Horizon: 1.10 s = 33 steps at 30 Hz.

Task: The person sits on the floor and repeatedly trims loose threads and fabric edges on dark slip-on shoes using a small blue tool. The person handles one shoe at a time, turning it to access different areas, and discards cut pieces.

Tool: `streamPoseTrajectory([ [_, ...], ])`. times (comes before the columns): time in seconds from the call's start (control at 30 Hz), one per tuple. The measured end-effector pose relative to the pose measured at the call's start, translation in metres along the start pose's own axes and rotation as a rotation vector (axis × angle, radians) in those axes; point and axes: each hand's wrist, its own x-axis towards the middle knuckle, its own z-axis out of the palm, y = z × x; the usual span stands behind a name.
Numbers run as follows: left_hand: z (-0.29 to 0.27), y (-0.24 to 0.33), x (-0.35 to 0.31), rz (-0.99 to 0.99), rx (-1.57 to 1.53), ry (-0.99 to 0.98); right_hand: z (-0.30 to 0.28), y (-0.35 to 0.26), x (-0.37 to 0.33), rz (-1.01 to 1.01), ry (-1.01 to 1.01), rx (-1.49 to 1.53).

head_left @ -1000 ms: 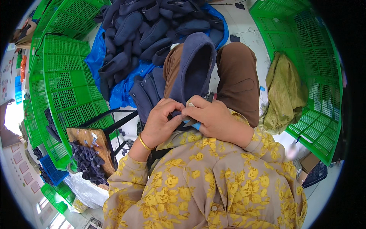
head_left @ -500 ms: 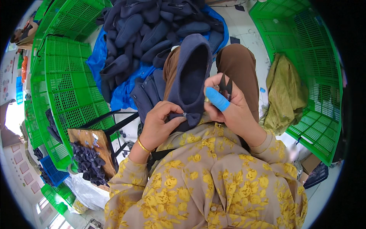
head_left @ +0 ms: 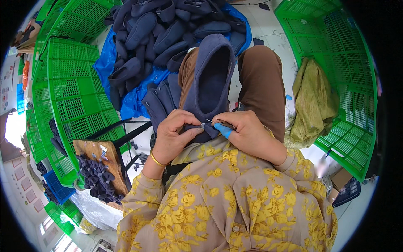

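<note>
A navy fabric slipper (head_left: 194, 90) lies across my lap, toe end near me and its opening facing up. My left hand (head_left: 174, 134) pinches a small navy bow (head_left: 210, 131) at the toe between thumb and fingers; a small shiny piece shows at the bow's middle. My right hand (head_left: 252, 133), blue tape around its thumb, is closed on dark thread snips (head_left: 226, 124), mostly hidden by the fingers. A thin pointed tip reaches from these fingers to the middle of the bow.
A large pile of navy slippers (head_left: 168, 35) lies on a blue sheet (head_left: 136, 105) ahead. Green crates (head_left: 75, 84) stand left, another green crate (head_left: 302, 25) right, with an olive cloth (head_left: 312, 105) over it. Many navy bows (head_left: 98, 178) sit on a wooden board (head_left: 109, 155) at left.
My right hand has turned and come left and down to the bow; the snips' blades no longer point upward. My left hand keeps its pinch on the bow.
</note>
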Motion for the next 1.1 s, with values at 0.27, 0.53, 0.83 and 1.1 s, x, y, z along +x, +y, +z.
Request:
streamPoseTrajectory([
  [0.27,0.002,0.0,0.001,0.009,0.002,0.009,0.0,0.0,0.003,-0.025,-0.028,-0.098],
  [0.53,0.003,-0.001,0.001,0.005,0.013,0.013,0.001,-0.004,0.006,-0.02,-0.04,-0.152],
  [0.83,0.007,-0.012,-0.003,0.044,-0.023,0.063,-0.002,0.007,0.014,-0.082,-0.056,-0.186],
  [1.1,0.015,-0.016,-0.006,0.036,0.001,0.143,0.014,0.024,0.014,-0.203,0.05,-0.233],
])
